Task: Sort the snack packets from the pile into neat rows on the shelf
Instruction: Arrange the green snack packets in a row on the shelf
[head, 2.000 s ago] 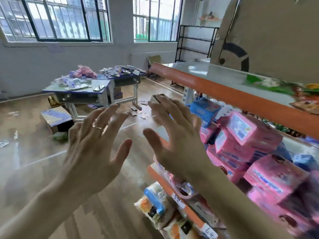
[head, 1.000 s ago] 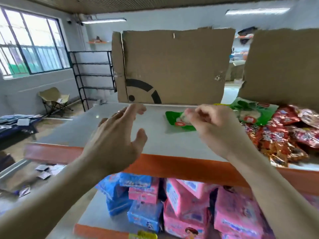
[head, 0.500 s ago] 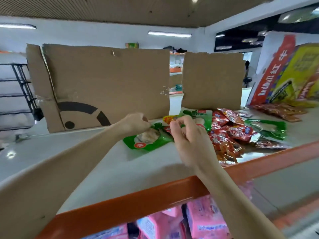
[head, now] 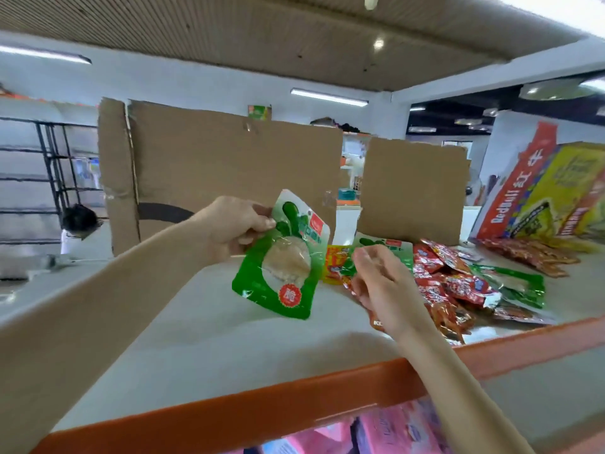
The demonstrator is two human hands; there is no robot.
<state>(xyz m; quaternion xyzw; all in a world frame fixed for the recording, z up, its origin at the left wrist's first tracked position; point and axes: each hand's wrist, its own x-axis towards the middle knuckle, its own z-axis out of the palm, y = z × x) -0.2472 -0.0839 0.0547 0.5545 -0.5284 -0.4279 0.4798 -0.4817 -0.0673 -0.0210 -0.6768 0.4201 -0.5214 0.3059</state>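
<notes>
**Shelf** (head: 209, 352): pale top board with an orange front edge, running across the lower half of the frame.

**Left hand** (head: 234, 224): centre of frame, raised above the shelf. Grip clenched on the upper left corner of the green packet, thumb in front and fingers behind.

**Green packet** (head: 284, 257): held clear of the shelf and tilted, its top toward the upper right. It has a clear round window showing pale contents and a red round mark near its lower edge.

**Right hand** (head: 383, 286): right of centre, low over the near left edge of the pile, with fingers curled. Whether its grip holds anything cannot be told.

**Pile of snack packets** (head: 458, 286): loose heap on the shelf at centre right, mostly red foil packets lying overlapped at mixed angles.
- A second green packet (head: 393, 245) sits at the back of the pile, just beyond the right hand.
- A yellow packet (head: 334, 262) lies at the left edge.
- A third green packet (head: 514, 283) lies flat on the right side.

**Row of brown-orange packets** (head: 530, 253): on the shelf at far right, apart from the pile.

**Large cardboard sheet** (head: 229, 165): stands upright at the back of the shelf, upper centre.

**Smaller cardboard sheet** (head: 412, 191): stands upright to the right of the large one, behind the pile.

**Printed cartons** (head: 540, 194): red and yellow, leaning at the right edge of the frame.

**Pink packs** (head: 393, 430): on the level below, bottom centre.
</notes>
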